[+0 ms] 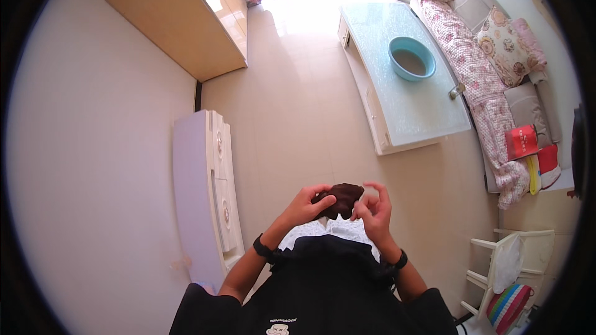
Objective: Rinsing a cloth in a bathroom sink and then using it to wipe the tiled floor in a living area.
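My left hand (305, 205) grips a folded dark brown cloth (343, 198), its thumb lying across the near side. The fabric is bunched up in front of my waist, above patterned white clothing. At the cloth's right edge is my right hand (376, 216), with the index finger raised and bent and the other fingers curled in. Its thumb and fingertips meet or nearly meet the cloth; whether they pinch it cannot be told.
Ahead to the right, a glass-topped table (419, 116) bears a blue basin (411, 58) of murky water and a drinking glass (456, 91). Beyond it runs a quilt-covered sofa (461, 56). A white cabinet (205, 186) stands left, a white chair (493, 260) lower right.
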